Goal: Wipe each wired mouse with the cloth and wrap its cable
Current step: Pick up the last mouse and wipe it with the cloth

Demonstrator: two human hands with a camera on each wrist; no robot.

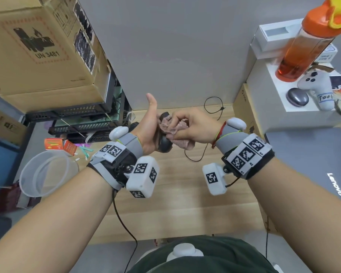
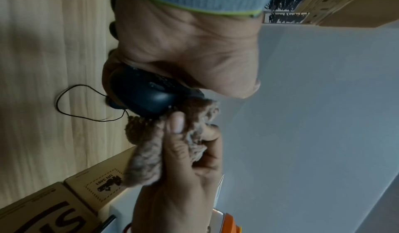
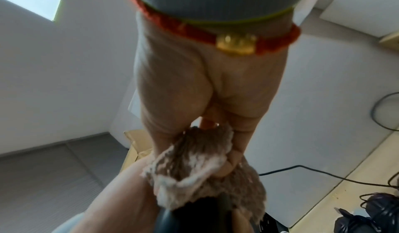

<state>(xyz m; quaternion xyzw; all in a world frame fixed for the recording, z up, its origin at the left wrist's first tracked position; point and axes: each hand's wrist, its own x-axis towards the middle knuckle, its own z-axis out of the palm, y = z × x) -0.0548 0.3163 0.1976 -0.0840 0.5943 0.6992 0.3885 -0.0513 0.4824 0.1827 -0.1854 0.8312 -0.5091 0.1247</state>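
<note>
A black wired mouse (image 1: 164, 145) is held above the wooden table (image 1: 175, 194) in my left hand (image 1: 155, 133), whose fingers curl round it while the thumb sticks up. My right hand (image 1: 178, 125) pinches a pinkish-brown cloth (image 1: 172, 128) and presses it against the mouse's upper side. In the left wrist view the mouse (image 2: 146, 96) sits under the palm with the cloth (image 2: 149, 151) bunched against its end. The right wrist view shows the cloth (image 3: 194, 161) covering the mouse (image 3: 194, 218). Its thin black cable (image 1: 195, 157) hangs down and loops loosely on the table.
A big cardboard box (image 1: 37, 46) and stacked black equipment (image 1: 77, 119) stand at the left, above a clear plastic tub (image 1: 47, 174). At the right lie a grey laptop (image 1: 313, 164), an orange bottle (image 1: 307, 42) and a white controller (image 1: 319, 85).
</note>
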